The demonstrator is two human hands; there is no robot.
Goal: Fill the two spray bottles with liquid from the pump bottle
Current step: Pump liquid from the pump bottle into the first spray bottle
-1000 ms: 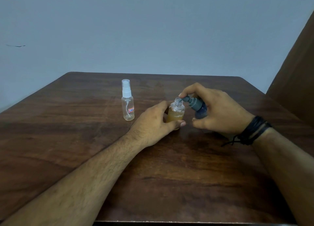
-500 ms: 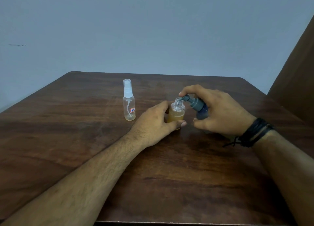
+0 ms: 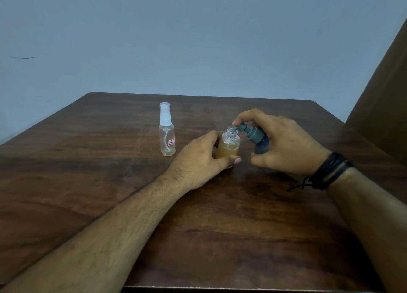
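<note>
An uncapped clear spray bottle, partly filled with amber liquid, stands on the brown wooden table. My left hand grips its lower body. My right hand holds the dark blue pump bottle tilted left, its grey nozzle at the open neck and my forefinger on the pump head. A second spray bottle, clear with a white sprayer cap and a red label, stands upright to the left, apart from both hands; it looks nearly empty.
A grey-blue wall rises behind the table's far edge. A brown panel stands at the right. A black cord bracelet circles my right wrist. The table's near edge runs along the bottom of the view.
Both hands and the bottles keep nearly the same pose; the pump nozzle stays at the open neck. No clear change in the liquid level.
</note>
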